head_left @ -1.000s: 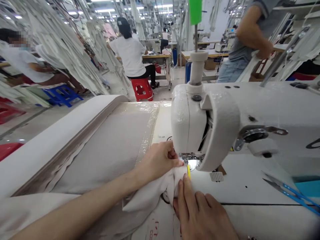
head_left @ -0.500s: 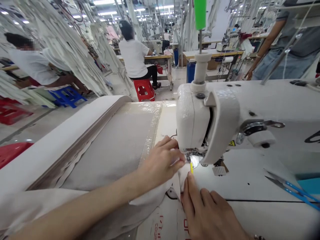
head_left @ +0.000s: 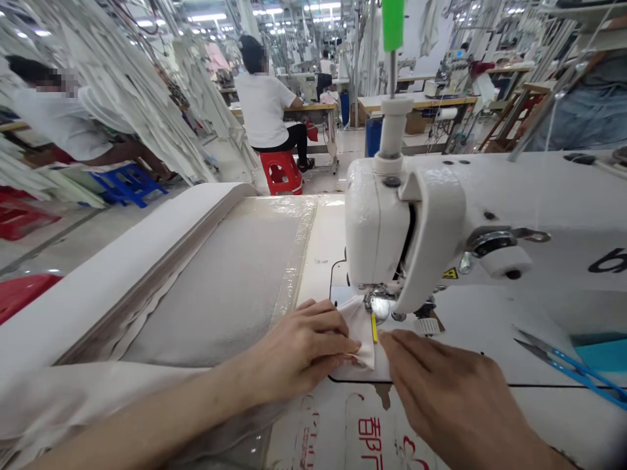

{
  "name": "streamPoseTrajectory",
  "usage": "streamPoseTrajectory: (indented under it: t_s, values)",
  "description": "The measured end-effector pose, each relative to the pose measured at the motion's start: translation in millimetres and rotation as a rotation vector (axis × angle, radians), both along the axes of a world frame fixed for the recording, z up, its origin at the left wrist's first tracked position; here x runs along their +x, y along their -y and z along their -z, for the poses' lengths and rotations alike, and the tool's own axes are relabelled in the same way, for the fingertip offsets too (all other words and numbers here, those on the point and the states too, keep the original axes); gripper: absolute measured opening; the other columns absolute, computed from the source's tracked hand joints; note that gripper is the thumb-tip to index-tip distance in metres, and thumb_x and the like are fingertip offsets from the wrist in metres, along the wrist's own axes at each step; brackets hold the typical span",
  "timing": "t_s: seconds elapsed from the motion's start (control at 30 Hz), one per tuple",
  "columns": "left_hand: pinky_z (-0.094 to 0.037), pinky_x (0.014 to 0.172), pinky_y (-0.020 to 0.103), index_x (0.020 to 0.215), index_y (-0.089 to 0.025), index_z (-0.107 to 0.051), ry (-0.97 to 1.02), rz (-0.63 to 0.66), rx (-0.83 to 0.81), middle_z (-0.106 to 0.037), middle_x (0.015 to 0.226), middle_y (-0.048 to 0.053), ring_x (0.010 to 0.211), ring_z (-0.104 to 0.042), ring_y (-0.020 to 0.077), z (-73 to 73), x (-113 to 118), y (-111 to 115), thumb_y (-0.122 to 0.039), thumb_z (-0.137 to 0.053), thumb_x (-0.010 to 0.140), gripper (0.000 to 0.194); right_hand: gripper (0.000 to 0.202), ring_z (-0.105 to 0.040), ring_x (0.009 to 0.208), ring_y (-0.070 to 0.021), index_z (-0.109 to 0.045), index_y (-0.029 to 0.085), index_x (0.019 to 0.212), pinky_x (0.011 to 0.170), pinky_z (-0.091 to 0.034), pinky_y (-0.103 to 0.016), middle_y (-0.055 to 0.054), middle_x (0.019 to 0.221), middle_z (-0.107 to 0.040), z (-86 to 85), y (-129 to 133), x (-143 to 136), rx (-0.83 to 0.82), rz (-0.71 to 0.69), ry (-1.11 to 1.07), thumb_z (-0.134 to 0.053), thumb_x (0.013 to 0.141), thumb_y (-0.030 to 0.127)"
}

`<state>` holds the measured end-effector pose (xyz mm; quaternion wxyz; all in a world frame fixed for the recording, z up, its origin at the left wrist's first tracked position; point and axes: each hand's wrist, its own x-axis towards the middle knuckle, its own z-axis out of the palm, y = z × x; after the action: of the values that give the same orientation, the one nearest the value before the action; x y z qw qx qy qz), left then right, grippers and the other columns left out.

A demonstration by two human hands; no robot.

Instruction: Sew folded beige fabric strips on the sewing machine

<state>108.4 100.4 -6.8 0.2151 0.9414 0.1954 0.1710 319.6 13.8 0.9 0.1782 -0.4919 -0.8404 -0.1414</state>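
Note:
My left hand (head_left: pixel 321 336) is closed on a piece of pale fabric (head_left: pixel 361 329), thumb and fingers pinching its near edge. The fabric reaches under the presser foot (head_left: pixel 368 301) of a white sewing machine (head_left: pixel 379 228). A yellow strip (head_left: pixel 374 328) stands along the fabric's right edge. Just right of that strip, my right hand (head_left: pixel 441 378) rests on the machine bed, fingers stretched forward and lying close together. I see no fabric in it. Its thumb and the undersides of its fingers are hidden.
Blue-handled thread snips (head_left: pixel 573 369) lie on the right, by a turquoise item (head_left: pixel 605 352). More pale fabric (head_left: pixel 210 281) spreads over the left of the table. A person (head_left: pixel 267 98) sits on a red stool (head_left: pixel 281 173) ahead; another person (head_left: pixel 63 117) sits at left.
My left hand has moved toward me, down the fabric from beside the presser foot. My right hand has shifted right, off the fabric edge. The fabric's near corner now lies flatter on the bed.

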Motion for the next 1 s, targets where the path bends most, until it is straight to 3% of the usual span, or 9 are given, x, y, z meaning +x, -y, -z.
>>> streamPoseTrajectory:
  t_s: [0.1, 0.2, 0.33, 0.4, 0.67, 0.9, 1.0]
  values:
    - [-0.038, 0.073, 0.031, 0.095, -0.019, -0.069, -0.035, -0.003, -0.102, -0.066, 0.085, 0.003, 0.079, -0.055, 0.0171, -3.9, 3, -1, -0.02, -0.048, 0.098, 0.021, 0.029, -0.056, 0.048, -0.0132, -0.062, 0.017, 0.097, 0.043, -0.036, -0.031, 0.004, 0.063, -0.063, -6.9, 7, 1, 0.037, -0.06, -0.002, -0.039, 0.086, 0.003]
    - [-0.037, 0.07, 0.03, 0.078, -0.017, -0.061, -0.037, -0.043, -0.114, -0.061, 0.075, 0.001, 0.072, -0.052, 0.0156, -3.6, 8, -3, -0.02, -0.043, 0.099, 0.028, 0.031, -0.059, 0.053, -0.0131, -0.061, 0.014, 0.107, 0.046, -0.04, -0.029, 0.003, 0.067, -0.065, 1.5, 16, -7, -0.054, -0.14, 0.029, -0.042, 0.084, 0.007]
    - [-0.036, 0.067, 0.029, 0.071, -0.017, -0.052, -0.026, -0.093, -0.152, -0.057, 0.069, -0.001, 0.066, -0.049, 0.0142, 0.5, 14, -4, -0.022, -0.041, 0.1, 0.032, 0.047, -0.056, 0.043, -0.0146, -0.059, 0.009, 0.112, 0.042, -0.037, -0.029, 0.004, 0.056, -0.06, 20.4, 21, -19, 0.009, -0.041, 0.097, -0.052, 0.066, 0.006]
    - [-0.035, 0.067, 0.029, 0.07, -0.017, -0.051, -0.033, -0.095, -0.14, -0.057, 0.069, -0.001, 0.066, -0.049, 0.0142, 0.9, 14, -3, -0.022, -0.04, 0.1, 0.032, 0.049, -0.055, 0.041, -0.0146, -0.061, 0.008, 0.109, 0.042, -0.037, -0.029, 0.003, 0.053, -0.059, 25.6, 23, -23, 0.019, -0.031, 0.1, -0.053, 0.061, 0.006]
    - [-0.036, 0.07, 0.032, 0.08, -0.017, -0.058, -0.011, -0.065, 0.044, -0.061, 0.077, 0.002, 0.071, -0.05, 0.0165, 0.9, 11, 2, -0.018, -0.039, 0.099, 0.027, 0.035, -0.057, 0.046, -0.0139, -0.064, 0.007, 0.105, 0.044, -0.04, -0.027, 0.0, 0.057, -0.061, 25.1, 33, -25, 0.085, -0.038, 0.138, -0.046, 0.076, 0.006]
    - [-0.036, 0.068, 0.031, 0.077, -0.017, -0.058, -0.017, -0.079, 0.009, -0.06, 0.074, 0.001, 0.07, -0.05, 0.0155, 2.4, 12, 1, -0.02, -0.041, 0.099, 0.028, 0.042, -0.055, 0.041, -0.0152, -0.065, 0.002, 0.105, 0.04, -0.039, -0.027, -0.001, 0.053, -0.059, 27.9, 27, -30, 0.052, -0.027, 0.101, -0.049, 0.067, 0.005]
    - [-0.037, 0.07, 0.032, 0.085, -0.018, -0.063, 0.015, -0.043, 0.087, -0.065, 0.08, 0.002, 0.075, -0.054, 0.0168, 1.5, 9, 3, -0.018, -0.041, 0.098, 0.025, 0.039, -0.055, 0.041, -0.0169, -0.064, 0.001, 0.104, 0.039, -0.036, -0.028, -0.003, 0.053, -0.06, 30.2, 30, -30, 0.072, -0.042, 0.169, -0.047, 0.069, 0.005]
